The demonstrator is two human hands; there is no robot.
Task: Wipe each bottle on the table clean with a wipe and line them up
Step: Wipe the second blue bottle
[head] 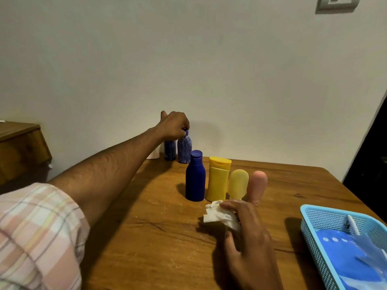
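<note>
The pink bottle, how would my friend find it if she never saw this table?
Look at the wooden table by the wall, where four bottles stand in a row. The pink bottle is at the right end, next to the pale yellow bottle. It is the only pink one, with a rounded top and no flat cap.

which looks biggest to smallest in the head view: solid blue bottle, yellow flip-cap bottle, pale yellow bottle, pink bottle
1. solid blue bottle, tallest and broadest in the row
2. yellow flip-cap bottle, slightly shorter
3. and 4. pale yellow bottle and pink bottle: look about alike, and the right hand hides their bases, so no ranking between them.
</note>
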